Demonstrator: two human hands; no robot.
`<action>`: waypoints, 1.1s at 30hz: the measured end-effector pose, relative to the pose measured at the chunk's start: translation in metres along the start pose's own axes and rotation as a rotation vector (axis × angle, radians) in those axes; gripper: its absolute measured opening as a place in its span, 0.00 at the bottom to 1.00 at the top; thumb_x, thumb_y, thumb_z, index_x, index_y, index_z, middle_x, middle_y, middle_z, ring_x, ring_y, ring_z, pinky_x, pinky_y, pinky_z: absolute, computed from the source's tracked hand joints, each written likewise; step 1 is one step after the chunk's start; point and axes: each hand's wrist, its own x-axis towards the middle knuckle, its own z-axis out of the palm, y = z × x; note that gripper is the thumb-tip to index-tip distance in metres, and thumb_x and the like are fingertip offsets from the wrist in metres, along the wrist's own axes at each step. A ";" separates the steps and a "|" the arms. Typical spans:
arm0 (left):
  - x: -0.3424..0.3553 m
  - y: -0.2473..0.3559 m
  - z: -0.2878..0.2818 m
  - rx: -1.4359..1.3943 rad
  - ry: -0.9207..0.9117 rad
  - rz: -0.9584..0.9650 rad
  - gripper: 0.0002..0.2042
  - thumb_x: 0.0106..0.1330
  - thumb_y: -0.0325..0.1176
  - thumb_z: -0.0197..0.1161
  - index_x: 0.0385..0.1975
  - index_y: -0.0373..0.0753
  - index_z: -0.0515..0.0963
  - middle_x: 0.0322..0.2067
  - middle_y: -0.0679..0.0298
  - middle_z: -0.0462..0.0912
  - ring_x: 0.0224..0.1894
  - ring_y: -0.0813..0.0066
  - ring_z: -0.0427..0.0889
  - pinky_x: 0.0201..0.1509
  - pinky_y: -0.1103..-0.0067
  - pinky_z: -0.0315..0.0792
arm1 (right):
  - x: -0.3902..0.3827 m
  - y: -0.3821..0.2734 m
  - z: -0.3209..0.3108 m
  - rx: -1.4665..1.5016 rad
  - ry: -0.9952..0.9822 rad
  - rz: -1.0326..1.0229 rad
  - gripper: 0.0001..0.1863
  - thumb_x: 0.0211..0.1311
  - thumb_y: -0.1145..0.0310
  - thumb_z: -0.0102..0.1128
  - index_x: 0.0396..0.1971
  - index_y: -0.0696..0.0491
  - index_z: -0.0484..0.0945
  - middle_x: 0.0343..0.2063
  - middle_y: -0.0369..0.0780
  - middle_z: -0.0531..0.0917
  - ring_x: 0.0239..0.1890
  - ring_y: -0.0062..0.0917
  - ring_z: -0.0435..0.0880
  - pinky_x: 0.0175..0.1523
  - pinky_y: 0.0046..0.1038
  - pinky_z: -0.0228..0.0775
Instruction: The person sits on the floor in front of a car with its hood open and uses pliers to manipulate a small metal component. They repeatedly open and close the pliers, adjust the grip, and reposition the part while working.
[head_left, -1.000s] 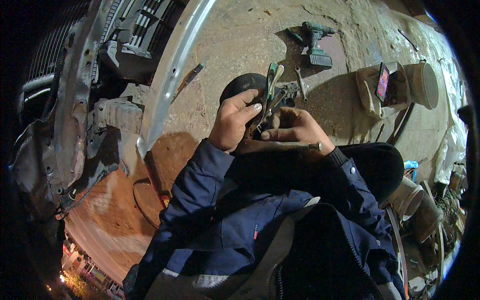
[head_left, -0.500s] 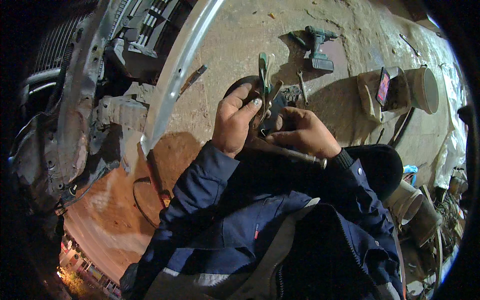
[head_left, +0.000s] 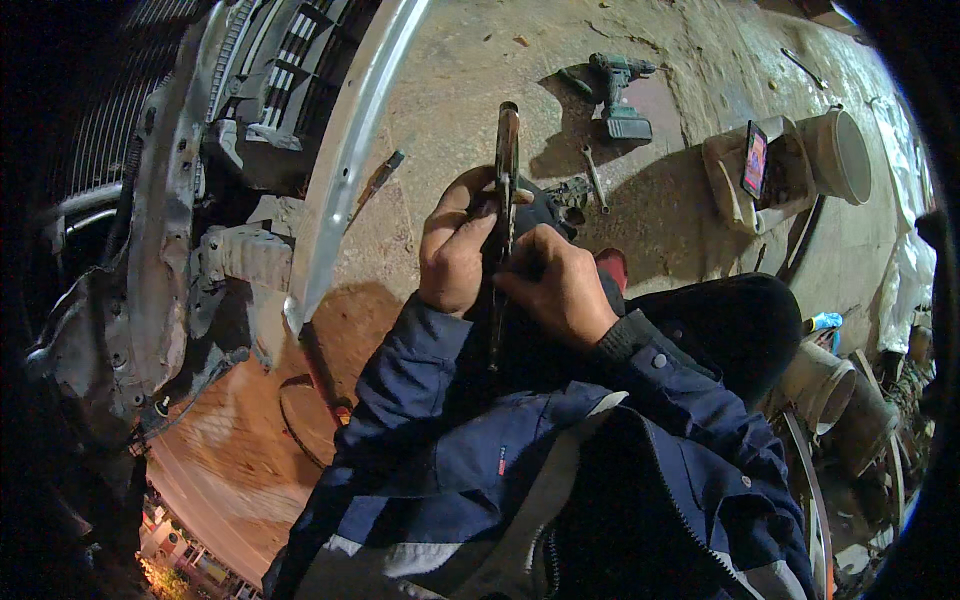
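Note:
Upright before my lap is a long, narrow plier-like metal tool (head_left: pixel 507 150), seen almost edge-on, so its exact kind is hard to tell. My left hand (head_left: pixel 455 245) is closed around its left side, thumb bent against it. From the right, my right hand (head_left: pixel 560 285) pinches at its lower part, fingers curled; the fingertips are partly hidden. Below the hands, a thin dark end of the tool hangs over my dark trousers. Just beyond the right hand, a small dark mechanical part (head_left: pixel 572 197) lies on the floor beside a wrench (head_left: pixel 595 180).
A cordless drill (head_left: pixel 622 95) lies on the floor ahead. On the right, a phone (head_left: pixel 754 160) leans on a cut-open container (head_left: pixel 715 165) beside a pale bucket (head_left: pixel 848 160). Vehicle bodywork with a metal bar (head_left: pixel 360 140) stands at left, a screwdriver-like tool (head_left: pixel 377 183) near it.
The tool has turned from showing its spread green and pale handles to an upright, edge-on position. My right hand has moved left and down, closer to my left hand.

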 end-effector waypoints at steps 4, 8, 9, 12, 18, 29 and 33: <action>0.000 0.007 -0.012 0.077 -0.082 -0.021 0.24 0.75 0.26 0.53 0.70 0.28 0.73 0.60 0.55 0.84 0.61 0.70 0.82 0.71 0.74 0.73 | 0.008 -0.006 0.000 -0.036 -0.018 0.076 0.18 0.60 0.69 0.80 0.42 0.58 0.79 0.34 0.52 0.88 0.37 0.44 0.91 0.44 0.38 0.81; 0.000 0.002 -0.014 0.060 -0.060 -0.069 0.24 0.73 0.24 0.52 0.69 0.28 0.73 0.62 0.54 0.84 0.63 0.69 0.82 0.73 0.73 0.71 | 0.011 -0.007 0.002 -0.043 -0.024 0.068 0.18 0.60 0.69 0.80 0.42 0.58 0.79 0.34 0.50 0.88 0.37 0.39 0.89 0.44 0.36 0.81; 0.001 0.000 -0.014 0.051 -0.052 -0.075 0.25 0.73 0.24 0.52 0.69 0.28 0.73 0.61 0.54 0.84 0.63 0.69 0.82 0.73 0.73 0.71 | 0.012 -0.007 0.002 -0.052 -0.018 0.057 0.17 0.61 0.69 0.80 0.41 0.58 0.79 0.33 0.47 0.88 0.36 0.31 0.88 0.44 0.34 0.81; 0.006 -0.006 -0.016 0.000 -0.043 -0.106 0.25 0.73 0.23 0.52 0.70 0.27 0.72 0.61 0.54 0.84 0.63 0.69 0.82 0.72 0.72 0.72 | 0.011 -0.006 0.003 -0.050 -0.005 0.052 0.16 0.62 0.69 0.80 0.40 0.58 0.80 0.32 0.45 0.89 0.36 0.23 0.88 0.43 0.33 0.81; 0.001 -0.009 -0.020 0.041 -0.012 -0.125 0.24 0.74 0.22 0.53 0.70 0.26 0.72 0.61 0.54 0.84 0.62 0.67 0.83 0.72 0.72 0.72 | 0.016 0.000 0.003 -0.032 0.035 0.078 0.17 0.61 0.68 0.79 0.42 0.58 0.79 0.34 0.53 0.89 0.38 0.51 0.90 0.43 0.38 0.82; -0.031 -0.015 -0.024 0.235 -0.004 -0.059 0.19 0.75 0.20 0.58 0.65 0.28 0.77 0.56 0.55 0.86 0.57 0.71 0.85 0.65 0.75 0.77 | 0.022 0.015 0.001 0.061 0.021 -0.001 0.16 0.63 0.72 0.77 0.45 0.60 0.79 0.35 0.47 0.89 0.38 0.19 0.83 0.46 0.31 0.81; -0.040 -0.019 -0.018 0.461 0.106 -0.026 0.18 0.71 0.20 0.64 0.61 0.29 0.80 0.53 0.52 0.88 0.52 0.68 0.89 0.56 0.73 0.83 | 0.026 0.020 0.004 0.138 0.028 0.005 0.15 0.63 0.71 0.77 0.45 0.60 0.81 0.38 0.47 0.91 0.40 0.23 0.88 0.48 0.31 0.82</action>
